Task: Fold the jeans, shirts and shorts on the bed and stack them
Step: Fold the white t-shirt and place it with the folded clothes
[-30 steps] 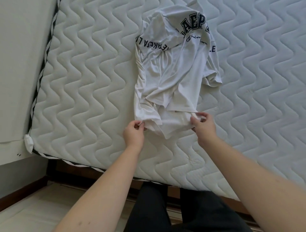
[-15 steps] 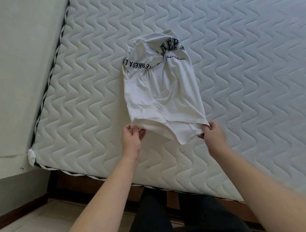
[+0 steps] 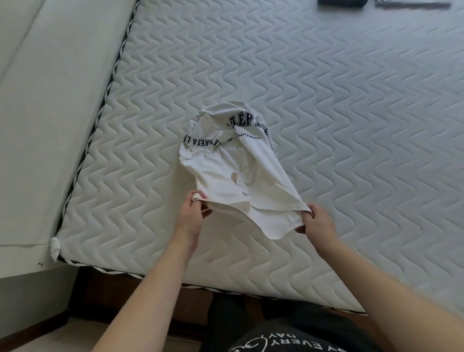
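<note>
Fingers of both hands are curled tight on the hem of a white shirt [image 3: 236, 173]: the left hand [image 3: 192, 216] pinches one bunched corner between thumb and fingertips, and the right hand [image 3: 317, 221] grips the opposite corner, the hem sagging in a loose curve between them. Underneath lies the bed [image 3: 351, 125], a pale mattress quilted in a wavy zigzag with black-and-white corded piping along its edge. On it the shirt is soft, thin and crumpled, its far end heaped on the quilting with dark block lettering showing upside down. At the far edge of the mattress sit dark garments [image 3: 339, 2], mostly cut off by the frame, well apart from the shirt.
</note>
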A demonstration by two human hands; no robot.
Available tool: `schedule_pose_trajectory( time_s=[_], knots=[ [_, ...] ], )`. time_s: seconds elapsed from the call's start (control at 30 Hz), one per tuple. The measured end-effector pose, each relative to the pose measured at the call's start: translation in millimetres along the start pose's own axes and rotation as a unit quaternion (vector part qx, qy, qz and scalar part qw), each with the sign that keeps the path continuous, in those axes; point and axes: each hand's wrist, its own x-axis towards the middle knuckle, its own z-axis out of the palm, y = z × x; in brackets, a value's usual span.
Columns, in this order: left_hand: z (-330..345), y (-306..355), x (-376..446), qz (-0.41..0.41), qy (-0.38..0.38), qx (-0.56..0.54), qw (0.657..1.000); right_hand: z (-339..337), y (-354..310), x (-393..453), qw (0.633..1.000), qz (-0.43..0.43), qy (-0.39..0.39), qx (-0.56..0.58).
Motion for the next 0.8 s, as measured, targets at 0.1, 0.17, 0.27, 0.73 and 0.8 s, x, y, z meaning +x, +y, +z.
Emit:
schedule_pose_trajectory(
  time_s=[0.1,0.17,0.27,0.73,0.8],
  knots=[
    [-6,16,-14,-0.015,0.036,-0.018,0.999,-14,-4,-7,0.999,0.035,0.007,0.017],
    [-8,20,-23,-0.049,0.038,-0.065,0.996,-20,-9,-10,0.996,0.065,-0.023,0.054],
    [-8,21,-35,-0.052,0.022,-0.017,0.998,-25,-18,-15,0.994,0.061,-0.066,0.054],
    [-20,80,-23,0.102,0.013,0.065,0.993,31,-62,-41,0.960,-0.092,-0.098,-0.244],
    [-22,96,-17,0.091,-0.009,-0.009,0.996,44,-71,-46,0.961,-0.099,-0.096,-0.239]
  ],
)
